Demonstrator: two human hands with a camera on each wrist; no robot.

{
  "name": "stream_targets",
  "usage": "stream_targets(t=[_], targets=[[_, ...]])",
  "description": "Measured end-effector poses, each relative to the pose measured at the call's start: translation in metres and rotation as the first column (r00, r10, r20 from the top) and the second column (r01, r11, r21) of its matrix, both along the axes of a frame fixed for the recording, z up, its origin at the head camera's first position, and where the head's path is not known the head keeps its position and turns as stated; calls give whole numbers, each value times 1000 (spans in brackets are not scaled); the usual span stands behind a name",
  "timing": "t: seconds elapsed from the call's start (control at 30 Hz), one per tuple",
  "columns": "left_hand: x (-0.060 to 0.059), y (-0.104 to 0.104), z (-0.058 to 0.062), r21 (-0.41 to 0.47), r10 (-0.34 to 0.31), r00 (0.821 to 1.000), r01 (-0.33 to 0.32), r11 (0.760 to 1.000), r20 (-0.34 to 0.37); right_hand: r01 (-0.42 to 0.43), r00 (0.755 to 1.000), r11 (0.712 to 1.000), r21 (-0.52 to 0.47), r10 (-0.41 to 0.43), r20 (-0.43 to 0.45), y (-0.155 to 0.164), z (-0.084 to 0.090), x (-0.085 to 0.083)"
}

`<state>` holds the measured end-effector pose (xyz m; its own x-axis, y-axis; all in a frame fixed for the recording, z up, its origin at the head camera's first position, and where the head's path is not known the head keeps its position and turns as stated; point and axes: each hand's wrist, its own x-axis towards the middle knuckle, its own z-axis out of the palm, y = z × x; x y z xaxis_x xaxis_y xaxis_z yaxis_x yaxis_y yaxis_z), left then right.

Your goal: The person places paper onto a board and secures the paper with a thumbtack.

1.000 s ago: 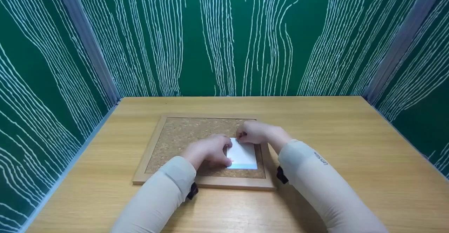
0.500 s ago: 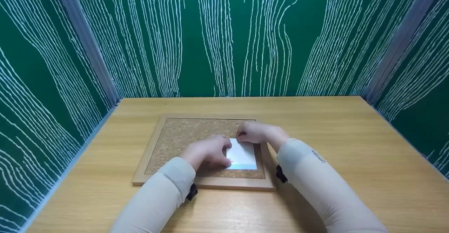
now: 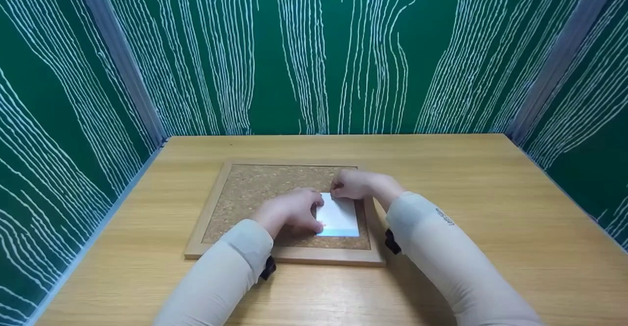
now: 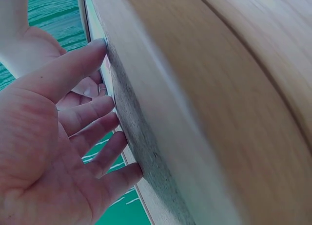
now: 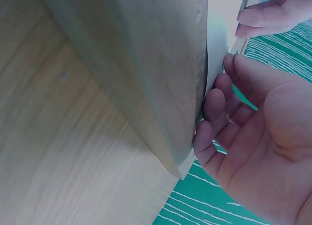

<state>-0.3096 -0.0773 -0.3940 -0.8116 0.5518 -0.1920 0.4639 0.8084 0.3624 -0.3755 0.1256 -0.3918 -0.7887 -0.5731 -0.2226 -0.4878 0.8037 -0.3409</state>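
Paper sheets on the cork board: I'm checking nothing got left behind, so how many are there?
1. The white paper sheet lies on the cork board, near its right front corner, between both hands; more could be hidden under them.

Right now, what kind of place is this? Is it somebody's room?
Probably not a room: it looks like a small work booth. A bare wooden table is boxed in by green patterned walls, with just a cork board and white paper.

Cork board (image 3: 260, 193): rough, speckled, matt cork in a smooth pale wood frame. Paper card (image 3: 337, 215): smooth white. Table (image 3: 466, 193): smooth wood-grain finish.
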Motion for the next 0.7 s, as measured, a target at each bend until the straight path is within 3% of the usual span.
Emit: stream_targets(t=[0.23, 0.7], targets=[[0, 1, 1, -16, -17, 1000, 16, 1000, -19, 66, 997, 998, -14, -65, 45, 2, -1, -2], [-1, 0, -1, -4, 20, 1000, -20, 1000, 7, 145, 987, 988, -43, -142, 74, 3, -3, 2]])
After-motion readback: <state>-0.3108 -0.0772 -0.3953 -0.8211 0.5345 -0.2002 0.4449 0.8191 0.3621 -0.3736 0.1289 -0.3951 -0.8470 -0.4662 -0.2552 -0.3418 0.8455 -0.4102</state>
